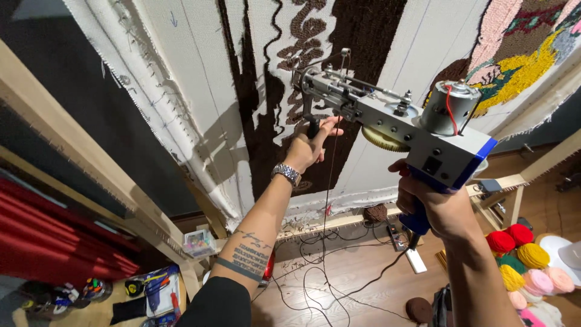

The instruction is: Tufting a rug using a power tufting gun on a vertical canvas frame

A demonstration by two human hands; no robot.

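Left hand (310, 145) closed around the black front handle (312, 126) of a tufting gun (387, 115), wrist wearing a metal watch (286, 174). Right hand (437, 206) wrapped tight around the blue rear grip (417, 219), under the gun's blue-and-grey body and its round motor (449, 108). Gun held up in both hands, needle end just at the stretched white backing cloth (200, 72); contact with the cloth not clear from this angle. Thin dark yarn (330, 181) hanging down from the gun toward the floor.

On the cloth, judged by the filled areas: 1 broad dark brown band (363, 36) and some wavy brown shapes already tufted near the needle, plus a pink, yellow and green patch (532, 42) at upper right. Wide bare stretches with drawn guide lines left between and to the left, so a good part seemingly unfinished.

Further out: wooden frame (72, 157) holding the cloth, black cables (339, 284) across the wooden floor (363, 266), a brown yarn ball (375, 213) under the frame, red, yellow, green and pink yarn balls (523, 257) at lower right, small tools and a box (198, 242) at lower left.
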